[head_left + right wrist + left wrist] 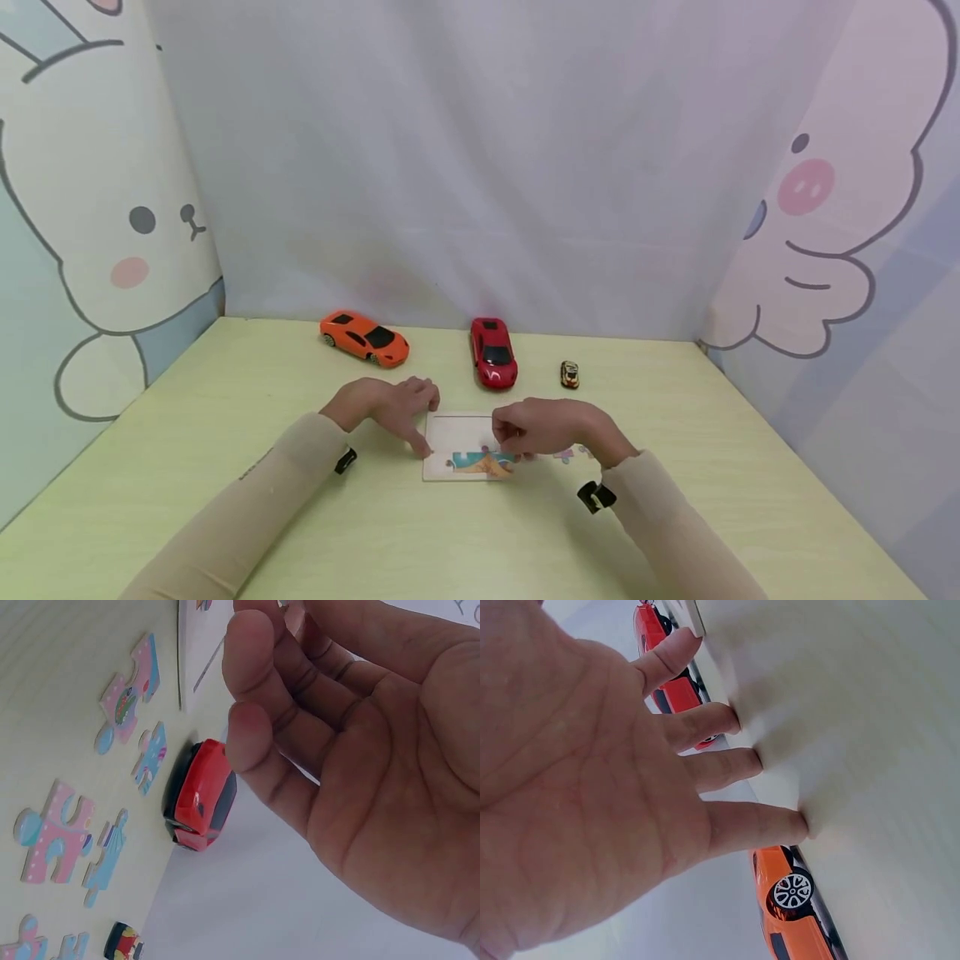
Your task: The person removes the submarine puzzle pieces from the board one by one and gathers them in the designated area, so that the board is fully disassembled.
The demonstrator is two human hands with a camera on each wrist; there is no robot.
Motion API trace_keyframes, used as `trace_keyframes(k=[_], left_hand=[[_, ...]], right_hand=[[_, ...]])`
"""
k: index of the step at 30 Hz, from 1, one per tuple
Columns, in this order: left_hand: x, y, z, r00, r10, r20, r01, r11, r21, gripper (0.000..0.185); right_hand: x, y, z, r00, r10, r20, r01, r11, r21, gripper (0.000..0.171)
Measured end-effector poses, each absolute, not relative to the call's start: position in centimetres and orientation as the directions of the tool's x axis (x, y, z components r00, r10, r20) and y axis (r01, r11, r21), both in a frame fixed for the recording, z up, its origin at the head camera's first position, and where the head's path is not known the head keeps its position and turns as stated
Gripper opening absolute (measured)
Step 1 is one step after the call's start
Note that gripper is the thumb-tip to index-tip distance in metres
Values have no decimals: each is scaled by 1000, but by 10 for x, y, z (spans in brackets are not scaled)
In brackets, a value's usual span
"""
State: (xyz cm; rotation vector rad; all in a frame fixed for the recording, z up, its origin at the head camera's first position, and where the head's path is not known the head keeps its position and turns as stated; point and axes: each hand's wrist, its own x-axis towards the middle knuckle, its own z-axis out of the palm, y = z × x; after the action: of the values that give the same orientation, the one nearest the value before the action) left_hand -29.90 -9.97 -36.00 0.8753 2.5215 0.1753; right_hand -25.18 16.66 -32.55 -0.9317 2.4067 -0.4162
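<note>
A pale puzzle board (pixel 459 427) lies on the table with joined puzzle pieces (pixel 472 461) showing teal and sand along its lower part. My left hand (pixel 393 410) rests at the board's left side, fingers spread. In the left wrist view its fingertips touch the table, and the thumb (pixel 676 654) is at the board's edge. Over the board's right half, my right hand (pixel 543 425) has curled fingers and pinches at the right end of the joined pieces. The piece at its fingertips is mostly hidden by the hand; its curled fingers (pixel 251 652) show in the right wrist view.
Loose pink and blue puzzle pieces (pixel 58 834) lie right of the board. Behind it stand an orange toy car (pixel 365 338), a red toy car (pixel 493 353) and a tiny gold-and-black toy car (pixel 569 374). A pale curtain (pixel 465 167) hangs at the table's back edge.
</note>
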Motion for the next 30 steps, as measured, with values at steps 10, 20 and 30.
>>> trace_keyframes(k=[10, 20, 30], left_hand=[[-300, -100, -361, -700, 603, -382, 549, 797, 252, 59], [-302, -99, -360, -696, 605, -387, 545, 796, 263, 59], [-300, -98, -359, -692, 610, -386, 545, 792, 275, 59]], right_hand=[[-251, 181, -326, -626, -674, -392, -523, 736, -431, 13], [-252, 195, -328, -633, -626, -456, -474, 778, -411, 12], [-255, 195, -334, -620, -616, -487, -452, 787, -420, 11]])
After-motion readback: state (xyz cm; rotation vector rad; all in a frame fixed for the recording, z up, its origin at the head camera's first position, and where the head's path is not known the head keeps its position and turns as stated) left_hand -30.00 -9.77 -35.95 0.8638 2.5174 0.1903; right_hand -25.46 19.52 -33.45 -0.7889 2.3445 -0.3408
